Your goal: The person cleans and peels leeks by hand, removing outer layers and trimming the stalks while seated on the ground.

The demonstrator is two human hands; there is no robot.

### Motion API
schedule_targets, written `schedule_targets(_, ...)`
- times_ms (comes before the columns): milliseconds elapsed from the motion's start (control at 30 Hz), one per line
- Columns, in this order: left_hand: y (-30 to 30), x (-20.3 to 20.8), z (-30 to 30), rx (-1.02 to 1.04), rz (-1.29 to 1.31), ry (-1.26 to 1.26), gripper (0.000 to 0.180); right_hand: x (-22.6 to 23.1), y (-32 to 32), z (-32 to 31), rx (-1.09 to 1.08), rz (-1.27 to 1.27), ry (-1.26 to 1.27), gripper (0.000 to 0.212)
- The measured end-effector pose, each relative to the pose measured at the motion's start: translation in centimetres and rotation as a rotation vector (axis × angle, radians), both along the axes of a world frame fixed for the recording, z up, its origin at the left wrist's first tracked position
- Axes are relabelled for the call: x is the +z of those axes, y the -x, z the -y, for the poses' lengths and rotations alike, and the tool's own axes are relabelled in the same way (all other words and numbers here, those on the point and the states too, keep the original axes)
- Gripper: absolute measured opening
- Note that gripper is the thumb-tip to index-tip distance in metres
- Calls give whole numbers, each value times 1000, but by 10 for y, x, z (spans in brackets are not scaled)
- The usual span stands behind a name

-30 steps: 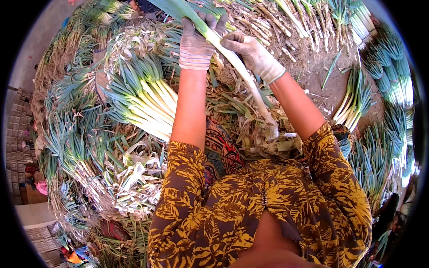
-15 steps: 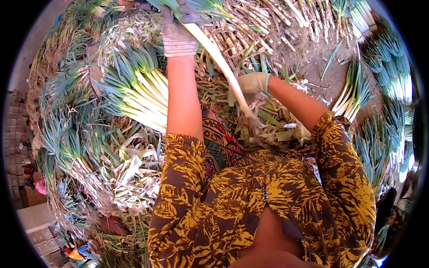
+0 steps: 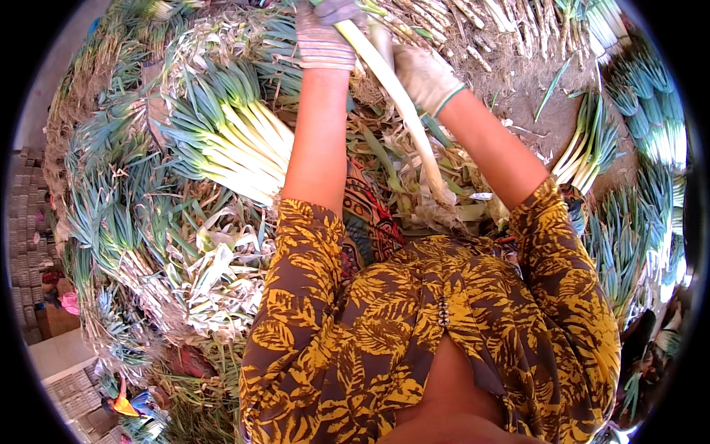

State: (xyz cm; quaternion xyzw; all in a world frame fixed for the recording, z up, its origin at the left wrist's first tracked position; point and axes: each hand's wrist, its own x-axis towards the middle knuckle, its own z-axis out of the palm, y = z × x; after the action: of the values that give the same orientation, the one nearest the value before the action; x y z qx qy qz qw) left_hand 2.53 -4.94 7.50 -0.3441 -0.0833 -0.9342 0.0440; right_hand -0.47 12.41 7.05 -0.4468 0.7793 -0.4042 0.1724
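L hand [image 3: 325,37] in striped cloth glove [image 3: 325,53] grips long white-green leek [image 3: 406,107] over pale leaf scraps [image 3: 460,164]. R hand [image 3: 427,78] in cream cloth glove [image 3: 433,85] beside it, can't tell grip. Prob. peeling; next pull needs firm L hold.

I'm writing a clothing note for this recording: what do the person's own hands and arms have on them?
The left hand wears a pale fabric glove with grey fingers and thin stripes around the cuff. The right hand wears an off-white fabric glove with a green-edged cuff. Both brown fabric sleeves carry a yellow leaf print.
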Motion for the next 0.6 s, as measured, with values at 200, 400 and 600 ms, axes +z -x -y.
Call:
schedule_targets(200, 1, 18, 2, -181, -71, -45, 16, -95, -30, -6, 163, 1156, -62, 29)
schedule_targets(400, 2, 8, 0, -93, 65, -71, 17, -58, -3, -34, 603, 61, -824, 50)
schedule_targets(600, -11, 17, 37, -322, -153, -287, 8, -95, -39, -92, 460, 60, -1032, 35)
